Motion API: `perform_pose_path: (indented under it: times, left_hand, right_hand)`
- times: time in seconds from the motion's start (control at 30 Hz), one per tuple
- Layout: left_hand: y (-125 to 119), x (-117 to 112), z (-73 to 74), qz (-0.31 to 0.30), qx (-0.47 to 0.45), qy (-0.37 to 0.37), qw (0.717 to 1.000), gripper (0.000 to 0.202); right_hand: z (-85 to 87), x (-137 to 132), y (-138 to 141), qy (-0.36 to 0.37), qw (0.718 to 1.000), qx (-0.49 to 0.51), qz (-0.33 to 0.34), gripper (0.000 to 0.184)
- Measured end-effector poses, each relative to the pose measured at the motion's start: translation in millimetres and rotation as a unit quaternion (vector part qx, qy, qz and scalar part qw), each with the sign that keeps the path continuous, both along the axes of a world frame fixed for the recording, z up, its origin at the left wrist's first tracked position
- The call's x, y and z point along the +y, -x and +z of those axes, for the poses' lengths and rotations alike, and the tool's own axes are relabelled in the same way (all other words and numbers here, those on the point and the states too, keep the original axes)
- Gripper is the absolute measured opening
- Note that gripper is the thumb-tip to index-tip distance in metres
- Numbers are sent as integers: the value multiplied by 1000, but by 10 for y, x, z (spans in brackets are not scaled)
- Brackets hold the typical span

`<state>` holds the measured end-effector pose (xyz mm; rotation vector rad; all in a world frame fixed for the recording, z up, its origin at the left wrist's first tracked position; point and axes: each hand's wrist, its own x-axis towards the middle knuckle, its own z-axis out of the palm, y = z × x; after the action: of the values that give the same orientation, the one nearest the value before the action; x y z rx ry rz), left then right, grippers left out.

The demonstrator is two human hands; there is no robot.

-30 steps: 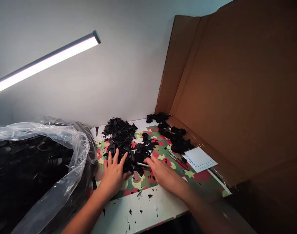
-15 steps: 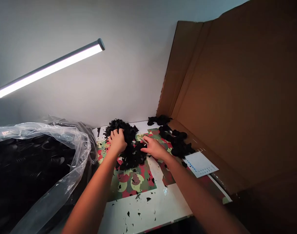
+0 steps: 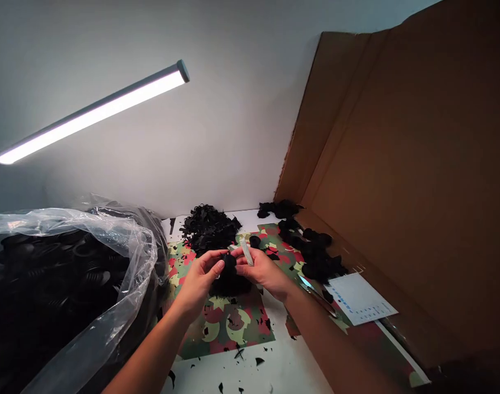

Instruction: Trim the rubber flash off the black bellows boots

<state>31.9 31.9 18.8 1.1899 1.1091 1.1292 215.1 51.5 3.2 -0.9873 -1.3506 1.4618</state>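
Note:
My left hand [image 3: 201, 276] is raised over the camouflage-patterned mat [image 3: 225, 323], its fingers pinched on a small black rubber part [image 3: 228, 261]. My right hand [image 3: 262, 269] meets it from the right and grips a slim white tool [image 3: 246, 250], whose tip points up and away. Both hands hover just above a small heap of black parts [image 3: 230, 284]. Behind them a larger pile of black scraps [image 3: 209, 227] lies near the wall.
A clear plastic bag [image 3: 69, 262] full of black rubber parts fills the left. A tall cardboard panel [image 3: 401, 164] walls the right, with black parts [image 3: 315, 249] along its foot, a printed white card [image 3: 362, 298] and a blade-like tool [image 3: 315, 290]. A lit lamp bar [image 3: 94, 112] hangs above.
Both hands pulled back from the far scrap pile toward me and lifted. The left hand now pinches a black part; the right hand's white tool meets it.

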Motion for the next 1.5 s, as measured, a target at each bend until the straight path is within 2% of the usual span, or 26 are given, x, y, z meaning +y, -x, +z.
perform_pose_path:
  times: [0.13, 0.23, 0.33, 0.4, 0.47, 0.6, 0.7, 0.87, 1.0, 1.13, 1.5]
  left_hand:
    - [69, -27, -100, 76, -31, 26, 996, 47]
    - [72, -44, -121, 93, -35, 30, 995, 47]
    - [41, -84, -100, 97, -42, 40, 994, 47]
    - [21, -106, -73, 95, -44, 46, 993, 46]
    - [10, -115, -47, 99, -33, 41, 994, 44]
    - [7, -105, -21, 107, 4, 11, 994, 40]
    - [13, -102, -8, 98, 15, 3, 995, 37]
    - [44, -94, -16, 76, 26, -22, 997, 33]
    - [73, -67, -80, 73, 24, -45, 996, 32]
    - [74, -68, -102, 66, 34, -57, 996, 29]
    - [34, -116, -20, 66, 30, -41, 997, 32]
  right_hand:
    - [-37, -13, 24, -79, 984, -26, -158, 48]
    - [6, -64, -42, -120, 966, 16, -228, 64]
    - [47, -147, -77, -113, 977, 46, -177, 83]
    - [56, -198, -61, -101, 986, 47, -125, 86]
    - [59, -237, -27, -144, 980, 40, -128, 71]
    - [64, -294, 41, -285, 934, -49, -209, 24]
    - [48, -318, 69, -317, 926, -89, -184, 11]
    - [17, -298, 76, -360, 919, -136, -88, 14]
    - [18, -281, 70, -376, 906, -189, -47, 11]
    - [28, -297, 69, -379, 899, -215, -42, 12]
    - [10, -302, 111, -398, 887, -228, -61, 20]
